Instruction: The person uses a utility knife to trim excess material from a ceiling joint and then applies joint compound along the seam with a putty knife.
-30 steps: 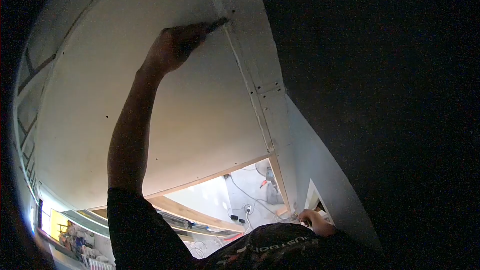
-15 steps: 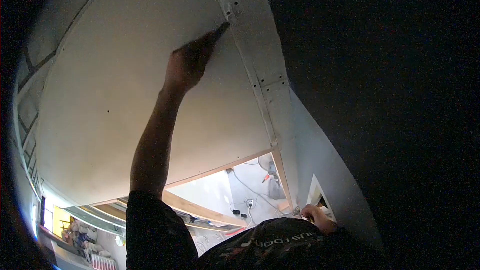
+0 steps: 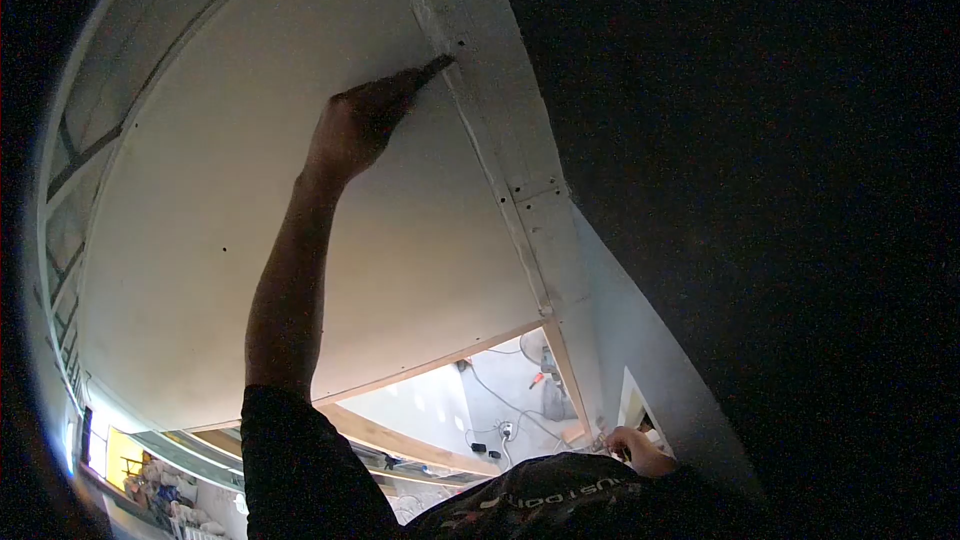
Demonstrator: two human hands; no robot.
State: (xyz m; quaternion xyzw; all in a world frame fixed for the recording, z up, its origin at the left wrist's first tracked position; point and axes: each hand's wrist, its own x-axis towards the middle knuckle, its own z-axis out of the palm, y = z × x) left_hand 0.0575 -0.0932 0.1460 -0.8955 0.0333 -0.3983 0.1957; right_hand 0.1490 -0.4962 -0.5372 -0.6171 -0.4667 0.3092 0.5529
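The left hand (image 3: 350,125) is raised against the pale panel (image 3: 220,240), with its fingers (image 3: 385,95) clamped around a dark tool (image 3: 432,67). The tool tip is set at the seam between the panel and the white strip (image 3: 490,70). The right hand (image 3: 635,448) is held low beside the wall opening (image 3: 632,402); whether its fingers are apart or together cannot be told.

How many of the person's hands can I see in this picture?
2. The left hand is raised, gripping a dark tool at the panel seam; the right hand is low, by the wall opening.
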